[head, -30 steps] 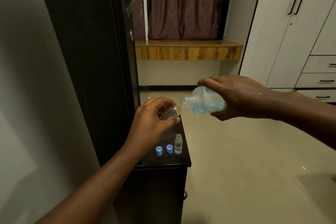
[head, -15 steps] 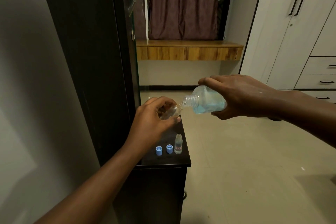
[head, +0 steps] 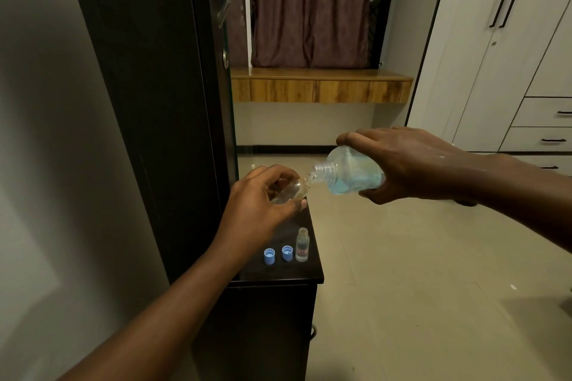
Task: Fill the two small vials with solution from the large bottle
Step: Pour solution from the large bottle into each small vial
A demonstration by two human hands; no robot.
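Large clear plastic bottle (head: 349, 172), tipped near-horizontal, uncapped threaded mouth pointing left; pale blue liquid pooled along its lower side, roughly half full. Right hand (head: 411, 164) wraps over it from above, fingers curled round the body, thumb beneath; the bottle's base is hidden in the palm. Bottle mouth touches or sits just at the neck of a small clear glass vial (head: 291, 190), tilted toward it, held above the far end of the dark cabinet top (head: 312, 272). Left hand (head: 263, 204) pinches this vial, fingers curled over it, thumb below; most of the vial is covered, fill level can't be told, no stream visible. Second small clear vial with a label (head: 302, 245) stands upright, uncapped, near the cabinet top's right edge toward the front; contents hard to make out. Just left of it, two light blue plastic caps (head: 278, 254) side by side, open ends up. Both forearms bare, reaching in from the bottom and right frame edges.
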